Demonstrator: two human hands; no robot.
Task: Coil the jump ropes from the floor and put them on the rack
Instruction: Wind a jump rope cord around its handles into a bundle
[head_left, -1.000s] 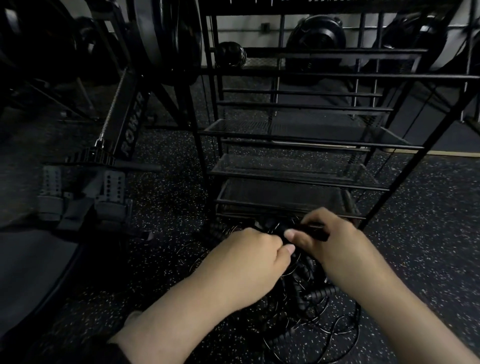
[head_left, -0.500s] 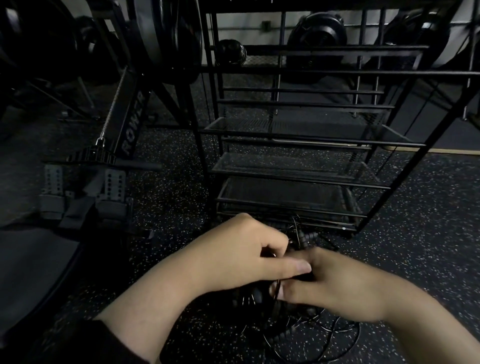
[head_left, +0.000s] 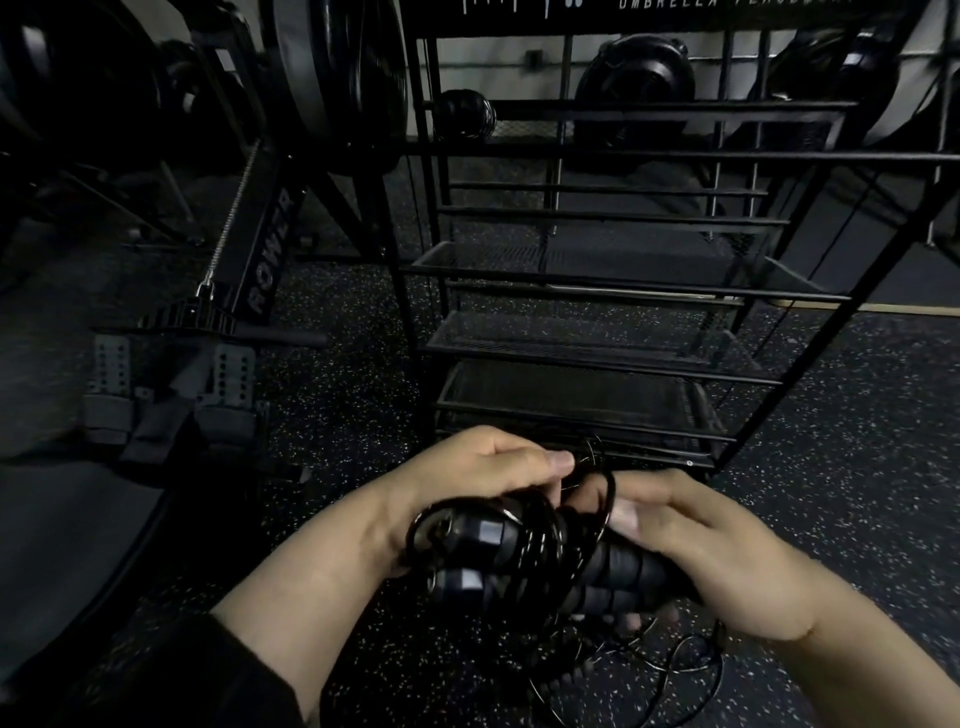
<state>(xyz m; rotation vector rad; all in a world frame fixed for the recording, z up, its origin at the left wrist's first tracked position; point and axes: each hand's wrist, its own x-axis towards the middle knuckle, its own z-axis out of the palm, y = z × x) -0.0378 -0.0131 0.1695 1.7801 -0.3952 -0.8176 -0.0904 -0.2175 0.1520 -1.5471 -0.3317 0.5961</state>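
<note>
A black jump rope (head_left: 524, 551) with two ribbed handles and loops of thin cord is held up between both hands, low in the head view. My left hand (head_left: 467, 478) pinches the cord loops near the top of the bundle. My right hand (head_left: 711, 551) grips the ribbed handles from the right. More loose black cord (head_left: 670, 670) lies on the speckled floor below my hands. The black wire rack (head_left: 582, 343) with mesh shelves stands directly ahead, its lowest shelf just beyond my fingers.
A rowing machine (head_left: 260, 249) with grey footplates stands at the left. Dark exercise equipment sits behind the rack. Speckled rubber floor (head_left: 857, 415) stretches to the right of the rack.
Both hands have lifted the rope bundle off the floor pile and drawn it toward me; the handles now show between my hands, with the cord looped around them.
</note>
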